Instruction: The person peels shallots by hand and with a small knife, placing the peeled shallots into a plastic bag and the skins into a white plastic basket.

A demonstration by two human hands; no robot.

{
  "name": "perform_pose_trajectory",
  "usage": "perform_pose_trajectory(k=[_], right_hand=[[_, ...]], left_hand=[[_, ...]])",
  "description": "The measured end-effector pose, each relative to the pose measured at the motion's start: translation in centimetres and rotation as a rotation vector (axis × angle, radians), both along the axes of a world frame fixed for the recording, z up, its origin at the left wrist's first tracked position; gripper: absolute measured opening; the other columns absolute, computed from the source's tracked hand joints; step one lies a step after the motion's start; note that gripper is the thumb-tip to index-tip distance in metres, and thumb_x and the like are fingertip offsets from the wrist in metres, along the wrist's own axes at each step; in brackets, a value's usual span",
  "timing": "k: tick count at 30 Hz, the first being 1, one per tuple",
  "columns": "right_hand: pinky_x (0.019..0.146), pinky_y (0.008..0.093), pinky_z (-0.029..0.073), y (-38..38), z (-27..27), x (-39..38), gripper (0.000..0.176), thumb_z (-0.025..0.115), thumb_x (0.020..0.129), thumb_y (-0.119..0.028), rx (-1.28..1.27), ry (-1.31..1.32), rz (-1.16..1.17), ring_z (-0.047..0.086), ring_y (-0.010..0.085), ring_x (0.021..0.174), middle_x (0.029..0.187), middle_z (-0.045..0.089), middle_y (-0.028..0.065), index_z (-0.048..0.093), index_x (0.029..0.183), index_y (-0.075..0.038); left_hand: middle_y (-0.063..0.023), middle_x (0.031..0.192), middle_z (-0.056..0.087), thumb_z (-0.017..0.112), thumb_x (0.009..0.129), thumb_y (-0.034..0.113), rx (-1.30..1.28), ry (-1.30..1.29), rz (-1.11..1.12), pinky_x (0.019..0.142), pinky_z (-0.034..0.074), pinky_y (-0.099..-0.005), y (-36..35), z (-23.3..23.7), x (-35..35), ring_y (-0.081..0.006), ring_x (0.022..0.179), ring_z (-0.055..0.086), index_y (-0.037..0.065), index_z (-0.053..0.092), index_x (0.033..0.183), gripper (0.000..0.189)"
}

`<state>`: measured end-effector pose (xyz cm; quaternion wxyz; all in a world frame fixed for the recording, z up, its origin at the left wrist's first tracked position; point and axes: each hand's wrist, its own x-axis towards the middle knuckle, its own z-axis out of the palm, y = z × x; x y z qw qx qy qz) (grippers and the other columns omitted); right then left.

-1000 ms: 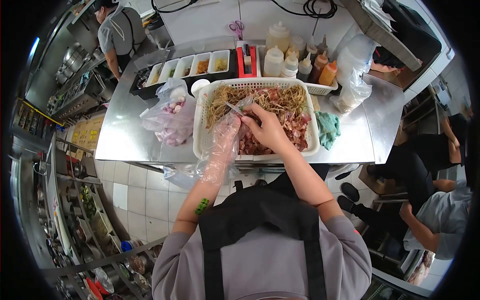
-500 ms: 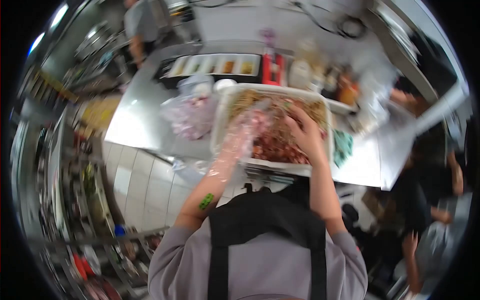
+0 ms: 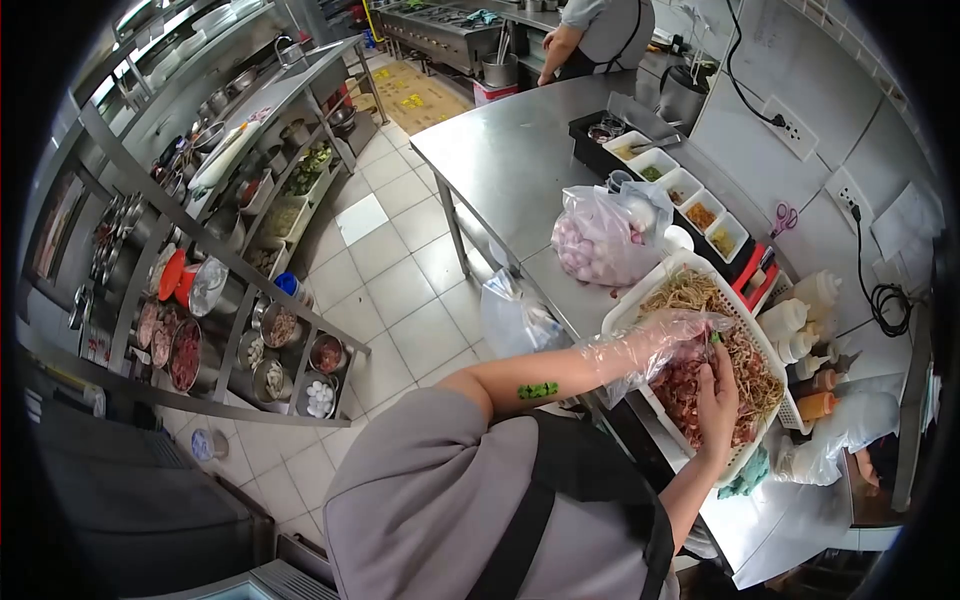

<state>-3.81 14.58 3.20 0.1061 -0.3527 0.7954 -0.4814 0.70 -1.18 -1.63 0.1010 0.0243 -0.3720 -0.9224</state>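
Note:
My left hand (image 3: 676,338), in a clear plastic glove, is over a white perforated basket (image 3: 648,395). Its fingers are closed, and what they hold is too small to make out. Bare, my right hand (image 3: 718,395) meets it from the near side, thumb and fingers pinched together around something small and dark. Beneath both hands the basket holds reddish-brown pieces (image 3: 676,398) and straw-coloured strands (image 3: 765,378). Beside the basket stands a clear bag (image 3: 600,235) of round pinkish-purple bulbs.
Behind the basket, a black rack holds several white tubs (image 3: 700,215) of ingredients. Squeeze bottles (image 3: 783,320) stand along the wall, and a green cloth (image 3: 745,474) lies by the basket. Metal shelves (image 3: 230,260) with bowls are at left. Another person (image 3: 605,35) stands at the far end.
The head view has swung left, showing more shelving and floor. Both hands stay over the basket and are now closer together, with the right fingers pinched near the left ones.

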Motion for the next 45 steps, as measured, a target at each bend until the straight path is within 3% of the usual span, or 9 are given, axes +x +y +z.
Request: perform_pose_trajectory(k=[11, 15, 16, 19, 21, 22, 27, 41, 45], right_hand=[[0.096, 0.0314, 0.037, 0.3, 0.0, 0.5, 0.036, 0.049, 0.093, -0.014, -0.001, 0.109, -0.051, 0.053, 0.0237, 0.112, 0.12, 0.057, 0.0162, 0.048, 0.126, -0.001], [0.089, 0.0323, 0.044, -0.2, -2.3, -0.2, 0.032, 0.051, 0.087, -0.004, -0.097, 0.183, -0.094, 0.06, 0.0267, 0.102, 0.108, 0.062, 0.0189, 0.054, 0.119, 0.0], [0.088, 0.0338, 0.045, -0.7, -0.8, 0.8, 0.031, 0.052, 0.086, -0.004, -0.064, 0.208, -0.129, 0.06, 0.0281, 0.102, 0.107, 0.062, 0.0191, 0.055, 0.116, 0.001], [0.083, 0.0382, 0.048, -0.7, -0.6, 1.3, 0.028, 0.056, 0.084, -0.01, -0.061, 0.383, -0.172, 0.058, 0.0364, 0.099, 0.109, 0.06, 0.0176, 0.058, 0.112, -0.008], [0.075, 0.0387, 0.05, -0.4, -0.4, 1.4, 0.027, 0.058, 0.083, -0.011, -0.059, 0.335, -0.188, 0.06, 0.0354, 0.092, 0.108, 0.061, 0.0153, 0.058, 0.11, -0.01], [0.075, 0.0352, 0.049, -0.2, 0.1, 1.7, 0.028, 0.059, 0.083, -0.005, -0.095, 0.383, -0.182, 0.062, 0.0331, 0.086, 0.104, 0.062, 0.0185, 0.056, 0.11, -0.003], [0.068, 0.0398, 0.05, 0.2, 0.4, 2.1, 0.028, 0.058, 0.084, -0.011, -0.148, 0.356, -0.182, 0.06, 0.0352, 0.084, 0.104, 0.062, 0.0126, 0.056, 0.112, -0.011], [0.081, 0.0358, 0.046, 0.5, -0.5, 1.1, 0.028, 0.056, 0.087, -0.01, -0.251, 0.092, -0.158, 0.059, 0.0321, 0.099, 0.107, 0.062, 0.0161, 0.054, 0.114, -0.004], [0.086, 0.0341, 0.044, 0.7, -0.4, 1.2, 0.034, 0.057, 0.087, -0.01, -0.225, 0.025, -0.114, 0.058, 0.0288, 0.102, 0.11, 0.061, 0.0161, 0.05, 0.12, -0.003]], left_hand=[[0.0002, 0.096, 0.059, 0.064, 0.086, 0.025, -0.06, 0.036, -0.132, 0.079, 0.05, -0.0261, 0.5, 1.0, 0.3, -0.0092, 0.086, 0.057, 0.005, 0.059, 0.108, 0.031], [-0.0011, 0.091, 0.06, 0.063, 0.087, 0.026, -0.148, 0.06, -0.072, 0.073, 0.051, -0.0255, 0.3, 2.3, 1.7, -0.0107, 0.081, 0.059, 0.003, 0.06, 0.105, 0.029], [-0.0017, 0.089, 0.06, 0.063, 0.086, 0.025, -0.138, -0.071, -0.067, 0.072, 0.051, -0.0255, 0.4, 3.1, 2.2, -0.0112, 0.081, 0.06, 0.004, 0.06, 0.1, 0.025], [-0.0039, 0.085, 0.062, 0.061, 0.087, 0.032, -0.299, -0.19, -0.034, 0.062, 0.049, -0.0239, 0.2, -0.2, 0.1, -0.0114, 0.074, 0.06, 0.004, 0.059, 0.102, 0.032], [-0.0082, 0.101, 0.061, 0.062, 0.087, 0.027, -0.197, -0.063, -0.032, 0.073, 0.052, -0.0278, 0.5, 0.7, 0.4, -0.0146, 0.084, 0.062, 0.001, 0.055, 0.113, 0.037], [-0.0082, 0.101, 0.061, 0.062, 0.087, 0.027, -0.2, -0.056, -0.087, 0.073, 0.052, -0.0278, 0.7, 0.7, 0.3, -0.0146, 0.084, 0.062, 0.001, 0.055, 0.113, 0.037], [-0.0085, 0.106, 0.06, 0.062, 0.087, 0.019, -0.241, -0.047, -0.004, 0.08, 0.052, -0.0302, 0.6, 0.8, 0.3, -0.0158, 0.09, 0.061, -0.001, 0.055, 0.114, 0.034], [-0.0084, 0.101, 0.062, 0.061, 0.088, 0.019, -0.279, -0.121, 0.021, 0.072, 0.053, -0.0262, 0.2, 0.3, 0.2, -0.0149, 0.082, 0.063, 0.0, 0.057, 0.112, 0.031], [-0.0078, 0.101, 0.061, 0.064, 0.085, 0.016, -0.12, -0.122, 0.032, 0.077, 0.052, -0.028, 0.7, 1.0, 0.4, -0.0151, 0.087, 0.061, 0.0, 0.054, 0.114, 0.035]])
